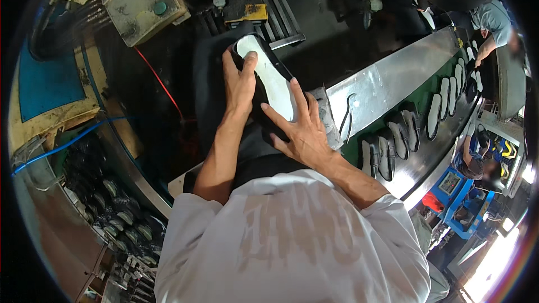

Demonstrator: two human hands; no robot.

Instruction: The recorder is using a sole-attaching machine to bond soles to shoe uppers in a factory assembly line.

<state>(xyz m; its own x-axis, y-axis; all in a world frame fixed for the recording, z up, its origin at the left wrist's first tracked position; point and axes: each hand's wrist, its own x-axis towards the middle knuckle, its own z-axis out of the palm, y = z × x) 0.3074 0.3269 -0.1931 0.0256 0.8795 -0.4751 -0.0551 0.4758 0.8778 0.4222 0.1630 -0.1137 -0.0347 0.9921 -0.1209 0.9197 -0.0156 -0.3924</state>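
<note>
Standing here watching, and honestly the hold looks pretty decent. Gonna use the long metal counter [393, 76] as the reference point. The dark shoe [275, 87] with the flat white face is off to the left of the counter's near end, tilted, with the white side up.

Left hand [241, 87] is pinching the far part: thumb pressed on the white face, fingers around the edge away from the counter. Right hand [307, 137] has its fingers spread over the near end, on the side closer to the counter. The underside's hidden, so can't tell if it's actually squeezing.

My two cents: keep that left thumb flat so it doesn't dent or smudge the white face, and let the right fingers share the load so the thing doesn't twist. Mind the grey pad [327, 113] at the counter's near end too; easy to bump. The row of shoes [414, 129] along the counter's right side is safely well apart.
</note>
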